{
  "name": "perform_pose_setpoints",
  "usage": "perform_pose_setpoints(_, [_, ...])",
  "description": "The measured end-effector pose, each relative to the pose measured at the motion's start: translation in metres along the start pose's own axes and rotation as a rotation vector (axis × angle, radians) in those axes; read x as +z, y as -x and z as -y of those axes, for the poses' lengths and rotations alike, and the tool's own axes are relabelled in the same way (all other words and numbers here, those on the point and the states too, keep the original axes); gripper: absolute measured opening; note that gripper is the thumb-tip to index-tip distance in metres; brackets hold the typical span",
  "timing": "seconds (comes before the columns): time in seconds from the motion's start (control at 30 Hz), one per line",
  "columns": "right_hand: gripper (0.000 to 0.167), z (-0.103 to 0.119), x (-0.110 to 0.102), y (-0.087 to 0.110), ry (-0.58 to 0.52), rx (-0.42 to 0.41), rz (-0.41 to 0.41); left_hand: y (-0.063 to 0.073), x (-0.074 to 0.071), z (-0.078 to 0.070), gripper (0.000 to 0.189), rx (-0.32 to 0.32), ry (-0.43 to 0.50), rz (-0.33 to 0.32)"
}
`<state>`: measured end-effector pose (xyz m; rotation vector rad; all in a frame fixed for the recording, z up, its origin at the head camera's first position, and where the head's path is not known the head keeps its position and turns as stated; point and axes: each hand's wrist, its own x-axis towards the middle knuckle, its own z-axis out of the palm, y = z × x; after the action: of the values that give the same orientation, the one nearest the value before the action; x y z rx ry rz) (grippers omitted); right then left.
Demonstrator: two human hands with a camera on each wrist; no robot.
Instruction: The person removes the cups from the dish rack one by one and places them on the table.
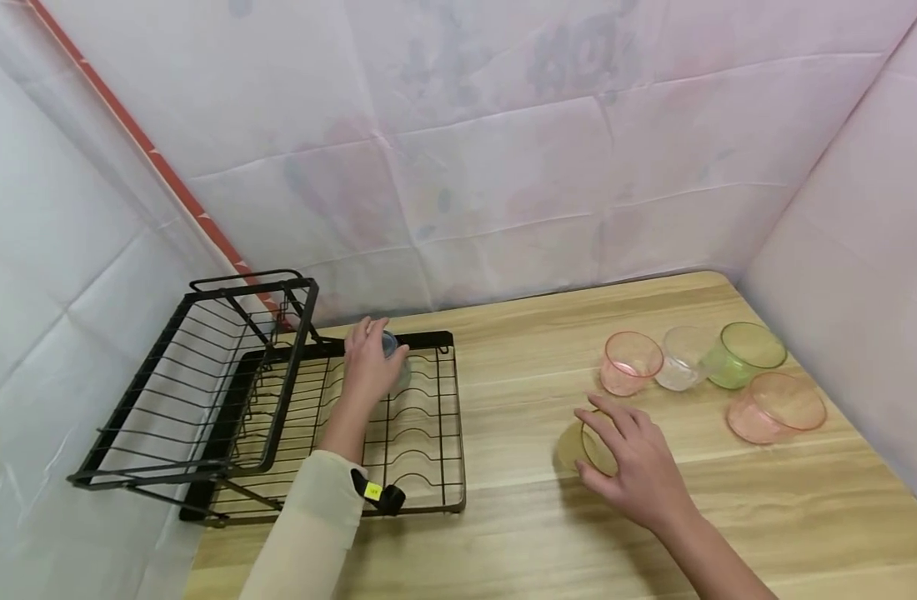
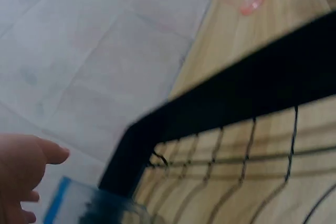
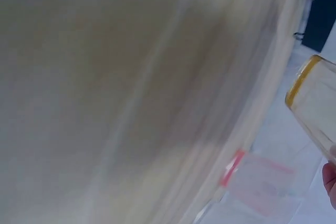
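In the head view my left hand (image 1: 370, 364) is over a bluish clear glass (image 1: 403, 381) at the back of the black dish rack (image 1: 449, 417). Its fingers spread about the rim. The left wrist view shows one fingertip apart from the blue glass (image 2: 100, 206); its other fingers are partly out of frame. A yellow-tinted glass (image 1: 598, 443) is held by my right hand (image 1: 634, 467), thumb and fingers round its sides. In the right wrist view this yellow glass (image 3: 317, 95) appears raised off the table, and only a bit of the hand (image 3: 329, 182) shows.
On the right of the wooden table (image 1: 518, 358) stand a pink glass (image 1: 629, 367), a clear glass (image 1: 680, 360), a green glass (image 1: 739, 358) and an orange-pink glass (image 1: 774, 410). The rack's upper tier (image 1: 196, 392) rises at left. Sheeted walls (image 1: 488, 183) surround the table.
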<state>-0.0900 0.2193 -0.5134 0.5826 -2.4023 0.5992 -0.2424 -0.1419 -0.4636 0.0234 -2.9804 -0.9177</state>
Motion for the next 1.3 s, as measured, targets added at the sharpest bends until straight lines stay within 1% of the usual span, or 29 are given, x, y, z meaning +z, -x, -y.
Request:
perform_pose_setpoints(0.07, [0.050, -0.006, -0.003, 0.007, 0.042, 0.018, 0.025, -0.003, 0.002, 0.006, 0.065, -0.004, -0.049, 0.027])
perform_pose_setpoints(0.17, [0.049, -0.016, -0.007, 0.016, 0.084, 0.040, 0.036, -0.007, 0.005, 0.014, 0.067, -0.004, -0.099, 0.058])
perform_pose_setpoints(0.3, [0.052, -0.031, -0.013, 0.026, 0.129, 0.099, 0.056, -0.010, 0.008, 0.019, 0.066, -0.016, -0.107, 0.066])
perform_pose_setpoints(0.43, [0.053, -0.046, -0.019, 0.033, 0.180, 0.174, 0.084, -0.010, 0.008, 0.020, 0.063, -0.019, -0.100, 0.062])
perform_pose_setpoints(0.57, [0.052, -0.060, -0.023, 0.037, 0.212, 0.227, 0.112, -0.009, 0.008, 0.019, 0.062, -0.027, -0.102, 0.056])
perform_pose_setpoints(0.83, [0.059, -0.085, -0.032, 0.036, 0.256, 0.368, 0.165, -0.005, 0.006, 0.016, 0.062, -0.017, -0.057, 0.030])
perform_pose_setpoints(1.03, [0.063, -0.102, -0.032, 0.032, 0.259, 0.409, 0.154, 0.002, 0.005, 0.010, 0.063, -0.005, -0.002, 0.004])
perform_pose_setpoints(1.2, [0.066, -0.112, -0.034, 0.031, 0.254, 0.454, 0.173, 0.009, 0.005, 0.004, 0.063, 0.017, 0.033, -0.007])
perform_pose_setpoints(1.3, [0.066, -0.116, -0.036, 0.030, 0.248, 0.479, 0.179, 0.013, 0.005, 0.002, 0.063, 0.017, 0.063, -0.010])
